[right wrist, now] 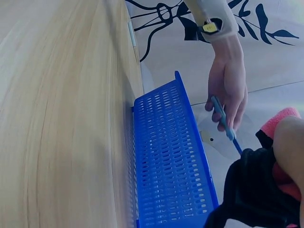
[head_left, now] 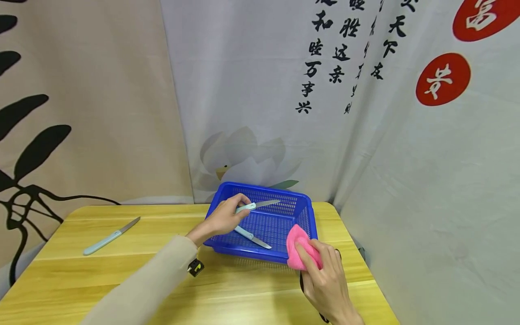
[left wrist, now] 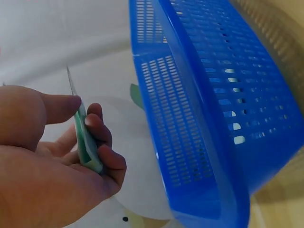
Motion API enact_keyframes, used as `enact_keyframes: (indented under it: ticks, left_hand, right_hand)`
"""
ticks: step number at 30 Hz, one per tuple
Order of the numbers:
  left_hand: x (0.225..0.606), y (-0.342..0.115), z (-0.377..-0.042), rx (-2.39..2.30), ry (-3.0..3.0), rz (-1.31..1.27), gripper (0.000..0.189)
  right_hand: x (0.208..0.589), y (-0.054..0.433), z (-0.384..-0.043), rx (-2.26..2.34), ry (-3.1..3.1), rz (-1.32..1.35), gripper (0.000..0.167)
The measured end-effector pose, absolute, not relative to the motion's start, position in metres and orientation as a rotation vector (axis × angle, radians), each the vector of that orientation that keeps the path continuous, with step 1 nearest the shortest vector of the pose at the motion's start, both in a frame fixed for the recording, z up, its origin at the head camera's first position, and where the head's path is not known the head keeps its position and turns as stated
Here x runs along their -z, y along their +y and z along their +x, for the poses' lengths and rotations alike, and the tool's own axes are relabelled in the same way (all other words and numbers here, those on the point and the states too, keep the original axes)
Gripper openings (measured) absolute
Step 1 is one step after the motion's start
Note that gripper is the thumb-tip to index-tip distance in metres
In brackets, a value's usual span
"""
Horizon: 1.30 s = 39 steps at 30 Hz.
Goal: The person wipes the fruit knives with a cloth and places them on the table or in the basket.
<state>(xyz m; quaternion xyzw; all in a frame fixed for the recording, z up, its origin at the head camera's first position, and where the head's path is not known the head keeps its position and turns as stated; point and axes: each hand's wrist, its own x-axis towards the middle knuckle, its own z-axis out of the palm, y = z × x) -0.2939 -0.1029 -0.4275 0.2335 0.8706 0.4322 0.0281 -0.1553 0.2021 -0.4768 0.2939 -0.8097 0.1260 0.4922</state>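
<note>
My left hand (head_left: 225, 215) grips a paring knife (head_left: 246, 207) by its pale blue-green handle, above the blue plastic basket (head_left: 260, 258). Its blade points right in the head view. In the left wrist view, thumb and curled fingers close round the knife handle (left wrist: 85, 142). A second knife (head_left: 253, 237) lies inside the basket, blade toward the front right. My right hand (head_left: 325, 280) holds a bunched pink cloth (head_left: 298, 239) by the basket's front right corner. In the right wrist view, a black strap hides much of that hand, and the cloth (right wrist: 280, 124) shows only partly.
A third knife (head_left: 111, 236) of the same kind lies on the wooden table (head_left: 227, 298) at the left, blade pointing away. Behind the table hangs a printed curtain (head_left: 252, 90), and another stretch of it runs along the right side.
</note>
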Motion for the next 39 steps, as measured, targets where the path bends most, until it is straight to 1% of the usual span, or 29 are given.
enact_keyframes:
  ticks: [3,7,14,19,23,30,35,39]
  left_hand:
    - [0.430,-0.094,-0.303,-1.308,2.700,0.764,0.023]
    - [0.434,-0.087,-0.311,-1.303,2.738,0.785,0.032]
    - [0.438,-0.092,-0.311,-1.187,2.816,0.702,0.061]
    - [0.444,-0.100,-0.310,-1.109,2.859,0.696,0.073]
    - [0.447,-0.106,-0.307,-1.047,2.887,0.715,0.080]
    - [0.449,-0.121,-0.289,-0.971,2.978,0.777,0.087]
    - [0.455,-0.145,-0.271,-0.950,3.064,0.789,0.088]
    - [0.463,-0.174,-0.260,-0.974,3.092,0.728,0.086]
  right_hand:
    - [0.478,0.202,-0.155,-0.308,-1.961,0.715,0.042]
    - [0.479,0.202,-0.156,-0.305,-1.963,0.721,0.043]
    - [0.481,0.201,-0.154,-0.296,-2.001,0.709,0.044]
    - [0.482,0.200,-0.154,-0.304,-2.010,0.716,0.047]
    - [0.482,0.198,-0.155,-0.307,-2.007,0.727,0.049]
    - [0.482,0.195,-0.157,-0.320,-1.982,0.753,0.045]
    - [0.482,0.191,-0.159,-0.321,-1.945,0.775,0.044]
    - [0.482,0.188,-0.160,-0.328,-1.903,0.801,0.042]
